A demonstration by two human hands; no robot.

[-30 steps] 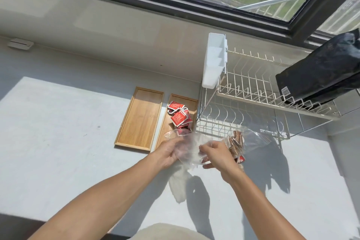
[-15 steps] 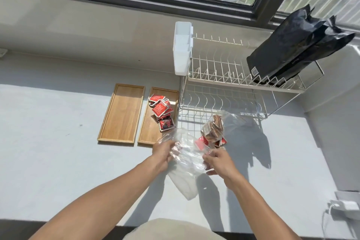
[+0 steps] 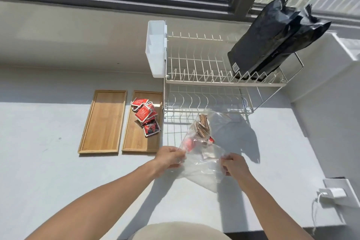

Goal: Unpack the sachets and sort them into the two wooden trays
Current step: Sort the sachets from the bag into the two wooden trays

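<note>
Both hands are at the mouth of a clear plastic bag (image 3: 202, 154) held above the counter (image 3: 48, 161), near the person and just in front of the dish rack (image 3: 210, 76). The left hand (image 3: 169, 157) pinches the bag's left edge and the right hand (image 3: 234, 164) pinches its right edge, fingers curled onto the film — each hand grasps the bag and nothing else. Inside it, toward the far end, sits a clump of brown sachets (image 3: 202, 127), with a few red sachets (image 3: 190, 143) nearer the opening. To the left lie the two wooden trays side by side: the left tray (image 3: 103, 121) holds nothing, while the right tray (image 3: 136, 138) already carries a loose pile of red packets (image 3: 146, 117) at its far end. The sorting looks partly done, with the brown ones still to come out. The main risk from here is the thin, slack film — if the mouth is pulled wide or tipped too quickly, the contents could tumble out together onto the counter or slide under the rack's lower wires. Brown and red packets are mixed near the opening, so a hasty pour could also drop the wrong colour into a tray.
</note>
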